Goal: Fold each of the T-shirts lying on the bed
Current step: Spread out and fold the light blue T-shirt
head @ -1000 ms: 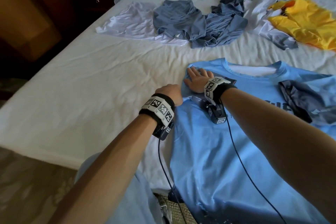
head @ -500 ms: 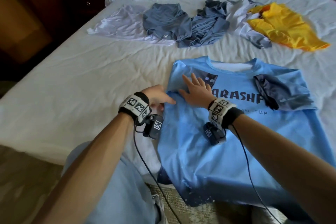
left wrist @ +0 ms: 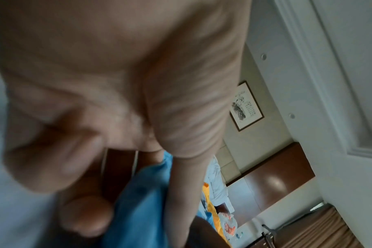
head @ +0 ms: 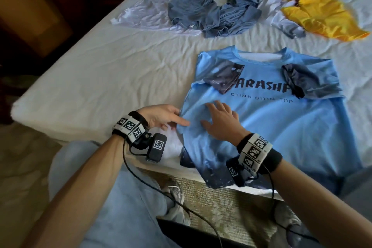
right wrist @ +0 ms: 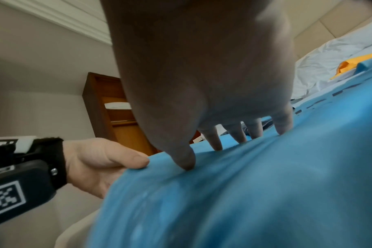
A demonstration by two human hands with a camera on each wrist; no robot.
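Both hands are working on the blue T-shirt (head: 281, 127) at the bed's (head: 100, 78) near edge: your left hand (head: 161, 116) is pinching its left side, your right hand (head: 221, 123) is pressing flat, so keep smoothing evenly.

I see soft daylight on the bed (head: 100, 78), dim corners at left. Both wrist views blur badly; wide lenses bend the edges.
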